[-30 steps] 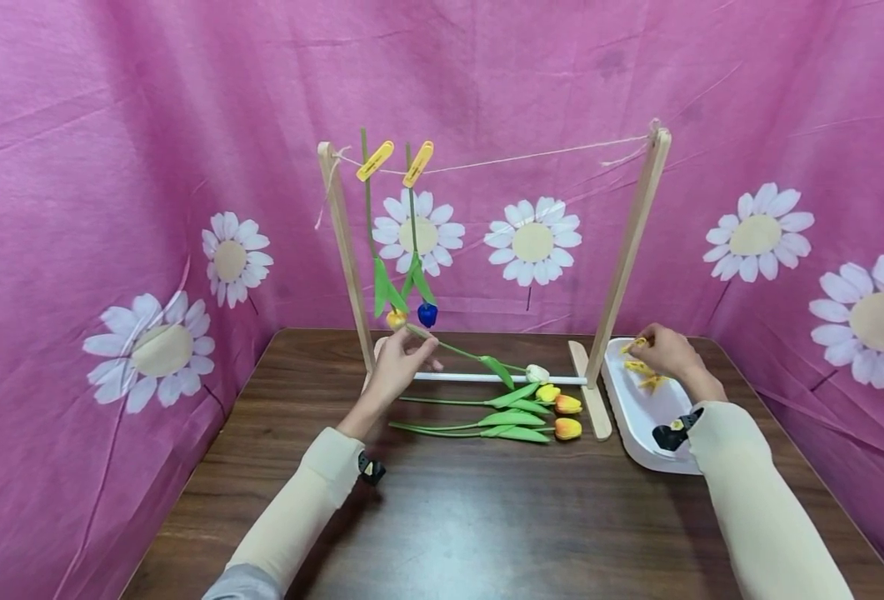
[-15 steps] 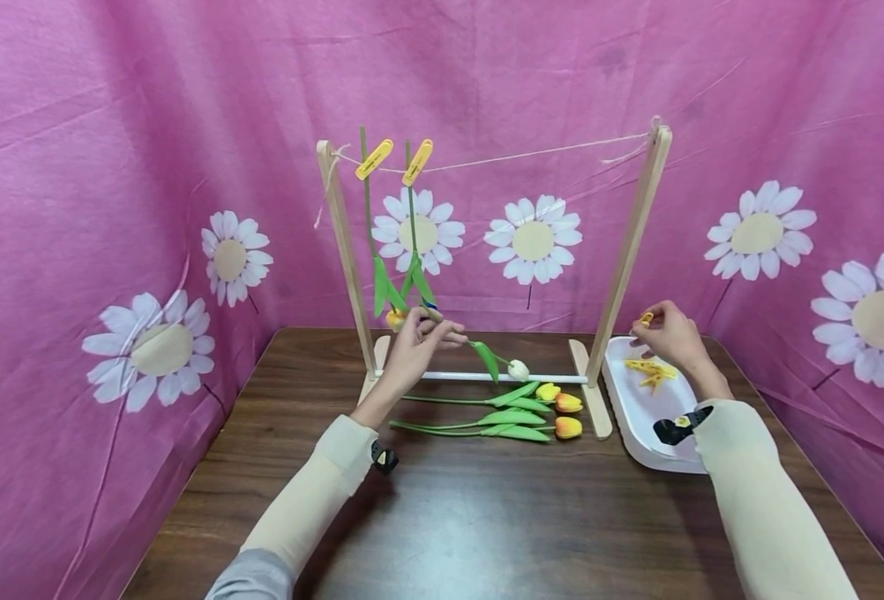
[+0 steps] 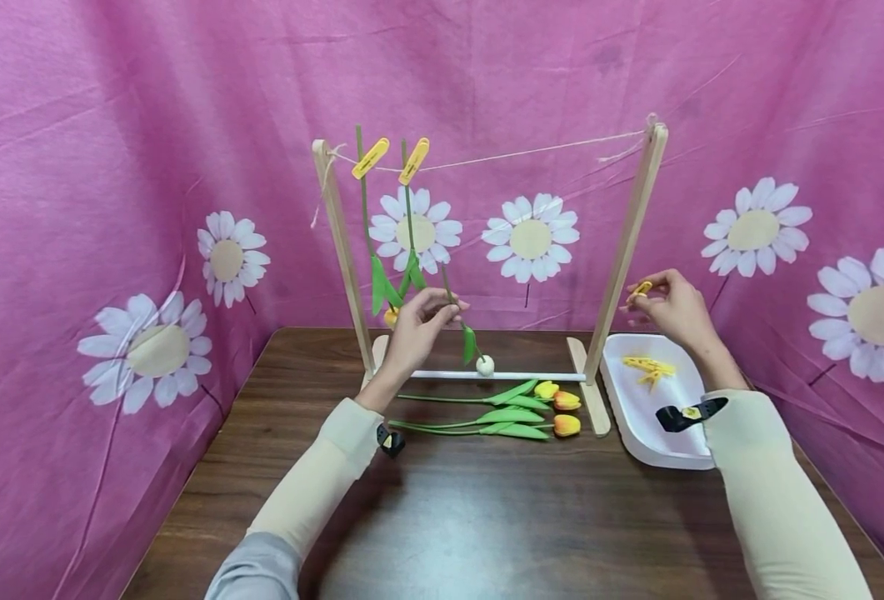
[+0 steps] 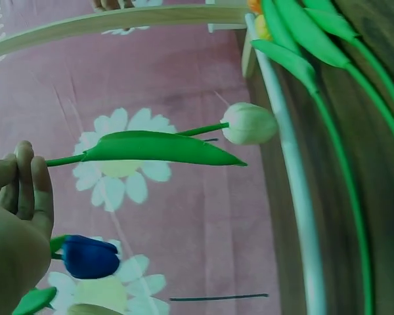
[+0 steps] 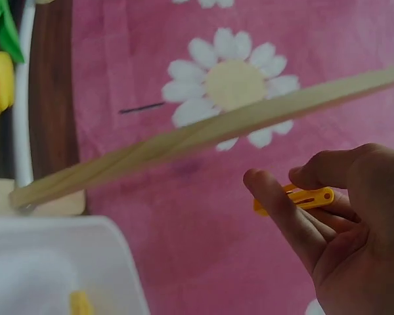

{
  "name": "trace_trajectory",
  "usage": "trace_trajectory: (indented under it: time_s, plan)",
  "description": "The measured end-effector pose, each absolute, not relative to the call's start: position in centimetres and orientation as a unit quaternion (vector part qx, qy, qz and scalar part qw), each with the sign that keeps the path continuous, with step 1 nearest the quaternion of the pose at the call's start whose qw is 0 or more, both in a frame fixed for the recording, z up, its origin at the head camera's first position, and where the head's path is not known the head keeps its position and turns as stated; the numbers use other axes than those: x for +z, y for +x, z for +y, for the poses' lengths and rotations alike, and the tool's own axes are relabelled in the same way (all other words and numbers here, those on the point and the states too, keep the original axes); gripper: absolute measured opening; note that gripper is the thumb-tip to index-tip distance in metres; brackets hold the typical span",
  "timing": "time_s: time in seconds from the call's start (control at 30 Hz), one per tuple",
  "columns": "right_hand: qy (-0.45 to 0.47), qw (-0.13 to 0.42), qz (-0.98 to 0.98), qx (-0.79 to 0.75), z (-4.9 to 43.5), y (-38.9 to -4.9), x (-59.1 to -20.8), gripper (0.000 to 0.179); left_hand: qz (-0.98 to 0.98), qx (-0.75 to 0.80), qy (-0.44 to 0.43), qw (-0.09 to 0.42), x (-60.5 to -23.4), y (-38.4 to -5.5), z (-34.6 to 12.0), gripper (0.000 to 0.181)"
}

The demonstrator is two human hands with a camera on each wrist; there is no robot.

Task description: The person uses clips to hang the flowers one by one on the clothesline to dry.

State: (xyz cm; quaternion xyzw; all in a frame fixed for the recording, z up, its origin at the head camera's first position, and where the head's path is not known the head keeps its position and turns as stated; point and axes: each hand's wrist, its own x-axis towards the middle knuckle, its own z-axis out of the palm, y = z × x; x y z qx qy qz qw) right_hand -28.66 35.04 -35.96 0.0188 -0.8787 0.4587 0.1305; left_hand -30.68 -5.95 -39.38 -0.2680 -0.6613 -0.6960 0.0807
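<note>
My left hand [image 3: 421, 327] pinches the stem of a white tulip [image 3: 485, 365], which hangs head down, slightly tilted, just in front of the rack. In the left wrist view the blue tulip [image 4: 90, 256] shows close beside that hand. Between the fingers of my right hand [image 3: 674, 310] is a yellow clothespin [image 5: 308, 198], held above the back of the white tray [image 3: 655, 457]. Two yellow clothespins, a left clip [image 3: 371, 158] and a right clip [image 3: 414, 162], fix two upside-down tulips to the string [image 3: 516, 157]. In the head view my left hand hides the blue bloom.
Several tulips [image 3: 516, 415] lie on the wooden table [image 3: 442, 517] in front of the rack's white crossbar [image 3: 539, 377]. More yellow clothespins [image 3: 650, 369] lie in the tray. The rack's right post [image 3: 629, 250] stands between my hands. A pink curtain [image 3: 442, 67] surrounds the table.
My left hand has moved right and up, swinging the white tulip from slanting to hanging nearly upright, head down. My right hand has lifted a clothespin out of the tray.
</note>
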Motion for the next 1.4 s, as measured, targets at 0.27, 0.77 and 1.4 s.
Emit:
trace_trajectory:
  time_s: [0.27, 0.77, 1.4]
  plan:
    - [0.062, 0.184, -0.829, 0.524, 33.8, -27.6, -33.5, 0.023, -0.674, -0.668, -0.289, 0.131, -36.9, -30.8, -5.5, 0.018]
    - [0.152, 0.360, -0.690, 0.610, 30.4, -25.5, -29.9, 0.034, -0.645, -0.669, -0.335, 0.153, -32.4, -30.9, -5.8, 0.022]
    - [0.256, 0.259, -0.709, 0.604, 23.2, -24.5, -26.8, 0.032, -0.647, -0.663, -0.311, 0.212, -28.2, -32.0, -5.4, 0.028]
